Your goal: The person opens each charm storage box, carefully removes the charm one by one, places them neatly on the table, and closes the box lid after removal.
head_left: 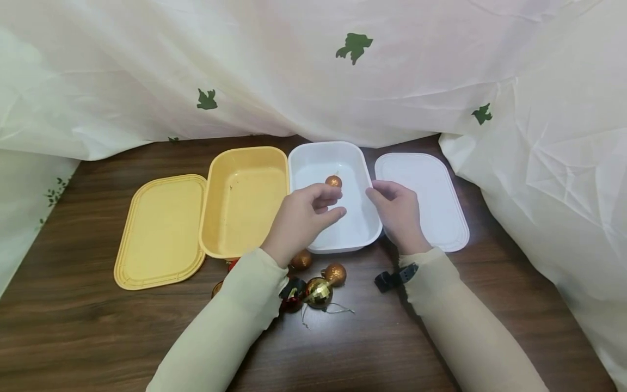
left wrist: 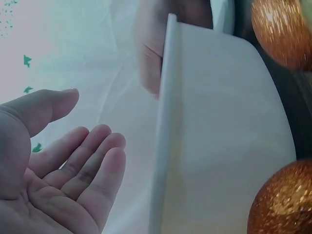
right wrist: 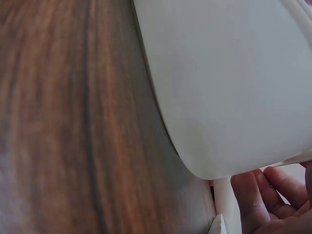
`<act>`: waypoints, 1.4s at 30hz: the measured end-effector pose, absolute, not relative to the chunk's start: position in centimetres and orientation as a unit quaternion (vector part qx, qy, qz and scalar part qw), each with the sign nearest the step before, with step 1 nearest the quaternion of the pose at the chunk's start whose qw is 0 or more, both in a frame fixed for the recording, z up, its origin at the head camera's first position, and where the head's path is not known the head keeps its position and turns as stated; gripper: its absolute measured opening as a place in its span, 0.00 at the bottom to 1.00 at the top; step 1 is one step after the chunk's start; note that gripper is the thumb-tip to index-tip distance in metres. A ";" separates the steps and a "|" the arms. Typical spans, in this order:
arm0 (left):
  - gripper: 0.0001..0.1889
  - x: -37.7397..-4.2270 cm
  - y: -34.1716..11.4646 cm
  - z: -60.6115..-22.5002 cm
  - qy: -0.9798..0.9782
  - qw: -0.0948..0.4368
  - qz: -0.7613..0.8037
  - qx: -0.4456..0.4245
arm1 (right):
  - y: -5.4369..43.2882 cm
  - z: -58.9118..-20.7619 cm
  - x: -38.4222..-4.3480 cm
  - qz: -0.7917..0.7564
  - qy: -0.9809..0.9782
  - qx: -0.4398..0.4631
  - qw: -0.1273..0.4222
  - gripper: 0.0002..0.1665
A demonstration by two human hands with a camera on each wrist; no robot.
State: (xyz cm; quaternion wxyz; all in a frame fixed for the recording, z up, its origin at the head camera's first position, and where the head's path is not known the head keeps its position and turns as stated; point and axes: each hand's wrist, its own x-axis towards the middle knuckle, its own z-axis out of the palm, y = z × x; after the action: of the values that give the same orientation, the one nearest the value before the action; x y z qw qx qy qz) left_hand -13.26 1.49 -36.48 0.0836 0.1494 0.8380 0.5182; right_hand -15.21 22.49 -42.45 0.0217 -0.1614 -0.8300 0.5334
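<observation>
A white plastic container stands in the middle, with one orange glitter ball ornament inside it. Over the container's left side hovers my left hand, its fingers relaxed and nothing between them; its bare palm shows in the left wrist view. My right hand grips the container's right rim, thumb inside and fingers on the outer wall. In the right wrist view those fingers lie against the white wall. Orange ball ornaments lie on the table in front of the container.
A yellow container touches the white one on its left, with a yellow lid beyond. To the right lies a white lid. A gold mirrored ball and red ornaments sit near my left sleeve, partly hidden. White curtain closes off the back.
</observation>
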 end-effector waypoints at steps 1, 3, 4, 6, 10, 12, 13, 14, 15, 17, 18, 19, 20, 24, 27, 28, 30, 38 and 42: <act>0.16 -13.5 1.6 -36.5 0.840 0.083 0.516 0.150 | 22.5 -42.5 -15.2 0.534 -0.830 -0.160 0.024 0.23; 0.16 -14.0 1.7 -36.5 0.843 0.081 0.511 0.149 | 22.5 -42.5 -15.3 0.537 -0.829 -0.155 0.028 0.23; 0.15 -14.2 1.8 -36.5 0.844 0.080 0.509 0.148 | 22.5 -42.6 -15.3 0.539 -0.827 -0.154 0.031 0.23; 0.16 -14.6 1.9 -36.3 0.843 0.079 0.510 0.148 | 22.6 -42.6 -15.3 0.544 -0.825 -0.151 0.034 0.23; 0.17 -15.6 2.3 -36.0 0.836 0.084 0.523 0.142 | 22.7 -42.8 -15.3 0.545 -0.824 -0.152 0.032 0.23; 0.17 -16.1 2.6 -35.8 0.830 0.087 0.533 0.140 | 22.8 -42.8 -15.3 0.544 -0.825 -0.152 0.029 0.23; 0.18 -16.4 2.7 -35.8 0.827 0.088 0.538 0.138 | 22.8 -42.8 -15.3 0.544 -0.825 -0.152 0.028 0.24; 0.18 -16.7 2.8 -35.7 0.826 0.089 0.540 0.136 | 22.8 -42.9 -15.3 0.545 -0.824 -0.152 0.029 0.23; 0.19 -17.0 3.0 -35.7 0.824 0.091 0.544 0.133 | 22.8 -42.9 -15.4 0.545 -0.824 -0.152 0.029 0.23; 0.19 -17.4 3.2 -35.6 0.820 0.094 0.550 0.126 | 22.9 -43.0 -15.4 0.544 -0.824 -0.152 0.031 0.23; 0.20 -17.7 3.4 -35.6 0.819 0.095 0.553 0.123 | 22.9 -43.0 -15.5 0.544 -0.824 -0.152 0.031 0.23; 0.20 -17.9 3.5 -35.6 0.816 0.097 0.557 0.121 | 22.9 -43.0 -15.5 0.545 -0.824 -0.152 0.032 0.22; 0.20 -18.1 3.7 -35.6 0.814 0.098 0.561 0.118 | 22.9 -43.0 -15.5 0.547 -0.823 -0.151 0.035 0.22; 0.20 -18.9 4.0 -35.7 0.811 0.101 0.566 0.103 | 22.7 -42.9 -15.5 0.553 -0.819 -0.148 0.040 0.21; 0.18 -19.5 4.1 -35.7 0.824 0.093 0.552 0.091 | 22.5 -42.8 -15.4 0.552 -0.820 -0.146 0.042 0.20; 0.18 -19.7 4.2 -35.7 0.829 0.087 0.546 0.089 | 22.5 -42.8 -15.4 0.551 -0.821 -0.147 0.041 0.20; 0.17 -20.2 4.3 -35.8 0.833 0.078 0.541 0.086 | 22.5 -42.8 -15.4 0.545 -0.824 -0.148 0.040 0.20; 0.19 -21.4 4.4 -36.6 0.816 0.063 0.571 0.064 | 22.5 -42.8 -15.5 0.543 -0.826 -0.144 0.043 0.20; 0.20 -21.8 4.5 -36.9 0.810 0.061 0.581 0.055 | 22.5 -42.8 -15.5 0.542 -0.827 -0.141 0.047 0.20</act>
State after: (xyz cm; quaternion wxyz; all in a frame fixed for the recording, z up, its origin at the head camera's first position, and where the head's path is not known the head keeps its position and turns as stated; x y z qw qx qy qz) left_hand -21.83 4.53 -36.94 0.0610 0.0551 0.8097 0.5811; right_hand -15.53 22.50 -42.81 0.0465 -0.1407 -0.8272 0.5420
